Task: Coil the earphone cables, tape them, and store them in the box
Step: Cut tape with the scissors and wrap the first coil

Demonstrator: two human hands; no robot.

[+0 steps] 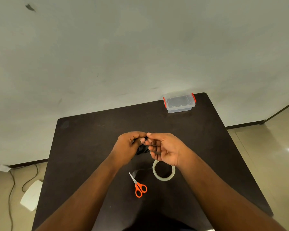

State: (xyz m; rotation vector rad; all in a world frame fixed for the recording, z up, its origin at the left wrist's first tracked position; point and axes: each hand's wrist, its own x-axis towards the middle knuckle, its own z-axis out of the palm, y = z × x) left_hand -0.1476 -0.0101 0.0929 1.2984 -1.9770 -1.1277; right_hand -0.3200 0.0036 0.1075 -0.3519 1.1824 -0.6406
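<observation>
Black earphone cable [142, 148] between both hands' fingertips [143, 140]

I see the table [90, 139] filling the lower centre. The box [179, 102] sits at its far right corner. Tape roll [163, 170] lies lower centre, scissors [138, 186] just left of and below it.

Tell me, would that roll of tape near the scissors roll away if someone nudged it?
Probably not: the tape roll lies flat on the dark table, so a nudge would likely slide it rather than roll it. Set on edge, it could roll. It looks like a thin, hollow ring, so it is probably light and easy to lift.
</observation>
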